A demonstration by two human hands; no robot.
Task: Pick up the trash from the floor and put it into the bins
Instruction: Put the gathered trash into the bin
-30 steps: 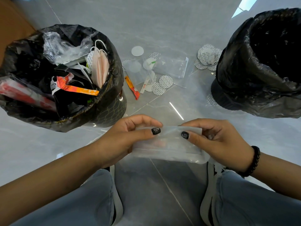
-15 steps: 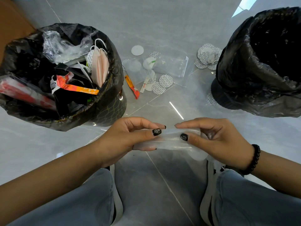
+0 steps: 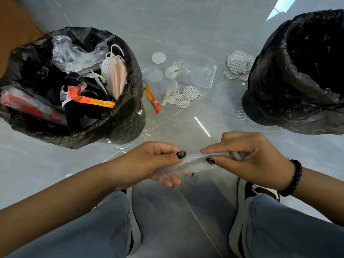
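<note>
A clear plastic bag (image 3: 195, 162), folded into a narrow strip, is held between both hands above the floor in front of my knees. My left hand (image 3: 154, 162) pinches its left end with thumb over fingers. My right hand (image 3: 249, 159) pinches its right end. The left bin (image 3: 128, 125), lined with a black bag, is full of wrappers, plastic and a pink mask. The right bin (image 3: 279, 86), also black-lined, looks empty inside. On the floor between them lie clear bags (image 3: 199, 75), round white seals (image 3: 189, 93) and an orange sachet (image 3: 152, 99).
More round seals (image 3: 236, 66) lie by the right bin, one (image 3: 243, 113) at its base. My knees in jeans and my shoes fill the lower part of the view. Grey tiled floor (image 3: 186, 25) stretches beyond the bins. A brown surface (image 3: 16, 28) is at far left.
The flat bag held between both hands has been folded into a thin strip. Both hands stayed in about the same place.
</note>
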